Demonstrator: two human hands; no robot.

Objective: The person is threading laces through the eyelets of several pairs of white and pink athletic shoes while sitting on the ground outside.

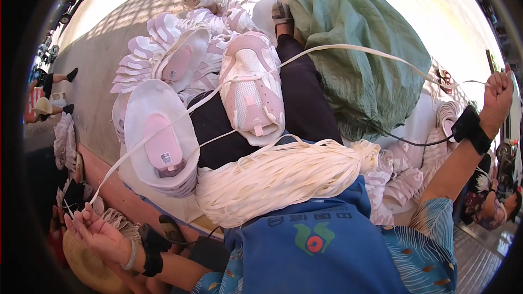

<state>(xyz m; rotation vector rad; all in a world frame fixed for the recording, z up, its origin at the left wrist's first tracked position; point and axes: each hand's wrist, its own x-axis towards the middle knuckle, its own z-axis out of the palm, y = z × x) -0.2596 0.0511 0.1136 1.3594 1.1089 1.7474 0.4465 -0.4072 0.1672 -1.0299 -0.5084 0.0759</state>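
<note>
White flat lace, woven and ribbon-like, runs taut through the pink-and-white mesh shoe upper lying on my lap. My left hand is out low at my left side, fingers curled loosely about one end of it near the tip. My right hand is flung high to my right, pinching the other end, fingers closed round it. Arms spread this wide, I judge, to draw both ends even through the eyelets. Each wrist carries a black strap.

The upper sits toe away from me, tongue up, on my dark trouser leg, so the eyelet rows face me. Across my lap, just below it, lies a thick bundle of loose white laces, tied off at its right end; close, probably, so the next lace is in reach. To the left, a stack of white uppers with pink insoles rests bottom-up beside my knee. Further uppers fan out beyond it.

A large green woven sack slumps against my right leg. More pale uppers pile under my right arm. The ground is grey paving, sunlit farther off: outdoors. Another person's legs in dark shoes show at far left. A patterned sleeve of someone else at lower right.
</note>
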